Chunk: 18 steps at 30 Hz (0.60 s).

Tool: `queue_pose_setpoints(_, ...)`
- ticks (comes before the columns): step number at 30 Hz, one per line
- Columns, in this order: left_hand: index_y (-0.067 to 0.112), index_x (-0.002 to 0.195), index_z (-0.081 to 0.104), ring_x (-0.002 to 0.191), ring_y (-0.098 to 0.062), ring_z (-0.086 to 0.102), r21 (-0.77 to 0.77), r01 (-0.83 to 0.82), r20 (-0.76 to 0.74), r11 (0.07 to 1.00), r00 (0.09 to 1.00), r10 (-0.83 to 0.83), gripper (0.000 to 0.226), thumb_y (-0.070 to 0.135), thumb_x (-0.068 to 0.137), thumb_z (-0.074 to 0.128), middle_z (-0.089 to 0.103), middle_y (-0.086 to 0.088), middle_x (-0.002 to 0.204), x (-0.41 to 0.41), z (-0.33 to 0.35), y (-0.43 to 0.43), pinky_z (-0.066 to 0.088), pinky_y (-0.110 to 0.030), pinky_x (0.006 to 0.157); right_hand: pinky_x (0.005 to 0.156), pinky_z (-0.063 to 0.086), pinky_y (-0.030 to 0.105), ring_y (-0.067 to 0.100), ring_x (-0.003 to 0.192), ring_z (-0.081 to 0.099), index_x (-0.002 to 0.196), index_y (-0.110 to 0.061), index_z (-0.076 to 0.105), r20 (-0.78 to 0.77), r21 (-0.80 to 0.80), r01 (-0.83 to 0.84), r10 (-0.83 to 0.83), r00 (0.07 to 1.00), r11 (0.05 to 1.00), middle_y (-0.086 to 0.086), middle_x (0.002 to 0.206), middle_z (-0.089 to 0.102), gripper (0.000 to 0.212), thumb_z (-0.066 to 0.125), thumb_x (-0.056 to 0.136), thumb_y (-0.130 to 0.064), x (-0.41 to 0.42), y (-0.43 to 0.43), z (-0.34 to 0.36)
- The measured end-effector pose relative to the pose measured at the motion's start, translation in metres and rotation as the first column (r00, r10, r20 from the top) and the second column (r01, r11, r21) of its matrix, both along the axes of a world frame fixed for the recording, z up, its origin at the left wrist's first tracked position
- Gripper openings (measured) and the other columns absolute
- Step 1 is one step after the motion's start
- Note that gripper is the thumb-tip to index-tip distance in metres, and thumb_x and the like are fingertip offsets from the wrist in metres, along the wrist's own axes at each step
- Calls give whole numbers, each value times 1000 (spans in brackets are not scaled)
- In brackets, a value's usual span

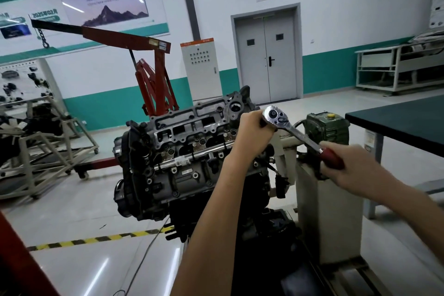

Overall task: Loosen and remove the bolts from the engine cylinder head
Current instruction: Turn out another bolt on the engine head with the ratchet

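Observation:
The engine (168, 170) stands on a stand in the middle, its grey cylinder head (192, 125) tilted towards me, with several bolts showing along its top. A chrome ratchet wrench (288, 127) with a red handle lies over the head's right end. My left hand (252, 132) grips the extension just under the ratchet head. My right hand (348, 166) grips the red handle, out to the right. The socket and the bolt beneath it are hidden behind my left hand.
A red engine hoist (153, 79) stands behind the engine. A green gearbox (328, 127) of the stand sits at the right, beside a dark green table (396, 125). Frames with parts (36, 142) stand at the left. Yellow-black tape (96, 239) marks the floor.

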<state>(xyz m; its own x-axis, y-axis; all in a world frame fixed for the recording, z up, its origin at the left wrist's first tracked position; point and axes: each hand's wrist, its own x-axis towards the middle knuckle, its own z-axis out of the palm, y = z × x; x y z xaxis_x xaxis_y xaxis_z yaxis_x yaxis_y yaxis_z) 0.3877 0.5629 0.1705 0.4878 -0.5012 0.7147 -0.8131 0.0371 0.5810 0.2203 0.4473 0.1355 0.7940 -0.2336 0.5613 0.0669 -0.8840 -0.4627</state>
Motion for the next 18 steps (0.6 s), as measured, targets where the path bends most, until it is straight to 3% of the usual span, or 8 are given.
queue_pose_setpoints(3, 16, 50, 35, 50, -6, 23, -39, 0, -4, 999, 1000, 0, 43, -11, 76, 55, 37, 3, 49, 0, -5, -2, 21, -18, 47, 50, 41, 13, 7, 50, 51, 82, -17, 57, 60, 313, 41, -63, 996, 949, 1, 60, 53, 16, 66, 79, -4, 11, 42, -38)
queue_pose_setpoints(5, 26, 50, 30, 48, -5, 24, -65, 3, 16, 998, 1000, -2, 54, -13, 74, 58, 33, 11, 48, -1, -5, -4, 21, -15, 47, 45, 38, 12, 5, 45, 46, 75, -19, 55, 165, 516, 14, -116, 979, 856, -5, 52, 50, 17, 67, 77, -7, 24, 82, -58)
queue_pose_setpoints(7, 31, 51, 28, 47, -4, 24, -103, 17, 27, 995, 1000, -14, 57, -12, 74, 57, 30, 16, 48, -1, -6, -4, 21, -14, 46, 42, 40, 22, 8, 39, 42, 67, -18, 50, 237, 681, -66, -134, 962, 730, -4, 46, 46, 20, 64, 76, -7, 41, 115, -63)
queue_pose_setpoints(10, 33, 51, 27, 45, -3, 24, -114, 26, 23, 993, 999, -23, 59, -14, 76, 54, 28, 17, 47, -1, -7, -4, 20, -13, 46, 38, 39, 30, 19, 38, 41, 65, -17, 45, 256, 744, -156, -61, 965, 650, 2, 47, 42, 23, 59, 77, -3, 50, 131, -63)
queue_pose_setpoints(12, 29, 50, 30, 47, -3, 25, -97, 7, 6, 995, 1000, -6, 58, -14, 78, 57, 32, 16, 47, 2, -7, -4, 21, -14, 47, 36, 36, 25, 10, 35, 40, 64, -21, 48, 188, 663, -119, -11, 982, 739, -1, 45, 44, 27, 60, 76, 0, 38, 106, -59)
queue_pose_setpoints(15, 11, 51, 39, 53, -10, 27, -64, 9, -19, 998, 1000, -11, 38, -12, 77, 55, 39, -3, 51, 2, -5, -3, 23, -23, 49, 42, 38, 12, 3, 43, 48, 67, -30, 51, 21, 331, -84, 82, 996, 940, -4, 53, 52, 35, 65, 77, 1, 7, 41, -32)
queue_pose_setpoints(18, 0, 54, 43, 54, -13, 27, -68, 5, -35, 998, 999, -7, 28, -9, 78, 54, 41, -9, 55, -1, -3, -3, 23, -27, 49, 49, 36, 4, -4, 53, 53, 69, -35, 45, -12, 0, -1, 1, 1000, 1000, -11, 52, 47, 46, 68, 74, 4, -4, -1, 5)
